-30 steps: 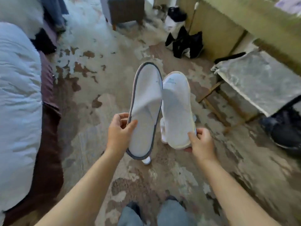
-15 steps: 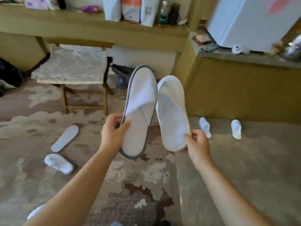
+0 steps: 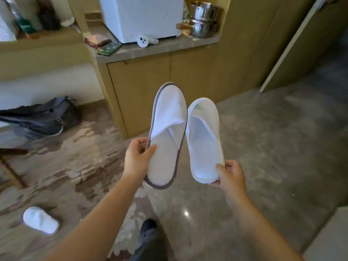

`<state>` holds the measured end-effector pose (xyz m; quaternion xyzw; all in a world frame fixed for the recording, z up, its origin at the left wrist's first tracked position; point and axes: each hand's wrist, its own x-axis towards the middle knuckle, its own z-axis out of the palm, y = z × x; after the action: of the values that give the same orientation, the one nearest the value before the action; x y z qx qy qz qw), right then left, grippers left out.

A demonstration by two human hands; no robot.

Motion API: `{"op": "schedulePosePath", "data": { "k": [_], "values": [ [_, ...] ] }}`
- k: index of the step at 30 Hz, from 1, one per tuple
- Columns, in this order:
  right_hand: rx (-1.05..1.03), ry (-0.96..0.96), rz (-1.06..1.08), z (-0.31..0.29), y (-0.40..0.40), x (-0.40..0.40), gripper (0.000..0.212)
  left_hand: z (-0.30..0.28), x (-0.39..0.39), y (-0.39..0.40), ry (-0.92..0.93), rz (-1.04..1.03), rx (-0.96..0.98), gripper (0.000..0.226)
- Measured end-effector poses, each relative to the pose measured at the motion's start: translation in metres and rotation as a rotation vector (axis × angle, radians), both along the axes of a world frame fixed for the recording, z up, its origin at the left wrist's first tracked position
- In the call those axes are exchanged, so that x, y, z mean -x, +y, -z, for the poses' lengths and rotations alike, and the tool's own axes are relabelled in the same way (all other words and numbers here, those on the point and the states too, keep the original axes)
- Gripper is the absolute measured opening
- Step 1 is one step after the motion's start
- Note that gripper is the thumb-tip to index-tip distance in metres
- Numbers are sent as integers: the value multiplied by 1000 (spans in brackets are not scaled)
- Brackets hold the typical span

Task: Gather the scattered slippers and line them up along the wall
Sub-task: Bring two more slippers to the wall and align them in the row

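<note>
- left hand [image 3: 138,159] grips heel of grey-trimmed slipper [image 3: 166,132], thumb on insole, toe up
- right hand [image 3: 230,175] pinches heel of plain white slipper [image 3: 204,138], toe up
- both slippers held in air in front of wooden cabinet [image 3: 169,87], side by side, edges nearly touching
- third slipper [image 3: 40,220] on carpet, well left of cabinet, near dark bag [image 3: 41,117]

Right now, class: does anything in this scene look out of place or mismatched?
Yes. The two held slippers differ: the left hand holds a grey-trimmed slipper, the right hand a cream-edged slipper. Another white slipper lies stray on the rug.
</note>
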<state>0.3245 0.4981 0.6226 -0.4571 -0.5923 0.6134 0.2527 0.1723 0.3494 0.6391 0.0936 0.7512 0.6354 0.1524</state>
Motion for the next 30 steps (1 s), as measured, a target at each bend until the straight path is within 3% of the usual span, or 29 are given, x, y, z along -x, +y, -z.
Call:
{"op": "schedulePosePath", "data": {
  "k": [3,11,18,25,30],
  "values": [
    [41,-12,46,15,56,9,9,13,21,65,-21,42,3,12],
    [49,-77,146,24,246,95,7,30,111,260,-120,57,-5,13],
    [11,-114,141,11,379,138,26,26,165,397,-154,116,31,12],
    [79,-176,60,58,517,177,9,74,197,517,-164,13,134,13],
    [127,-256,-103,110,638,228,12,130,215,620,-205,-141,234,13]
  ]
}}
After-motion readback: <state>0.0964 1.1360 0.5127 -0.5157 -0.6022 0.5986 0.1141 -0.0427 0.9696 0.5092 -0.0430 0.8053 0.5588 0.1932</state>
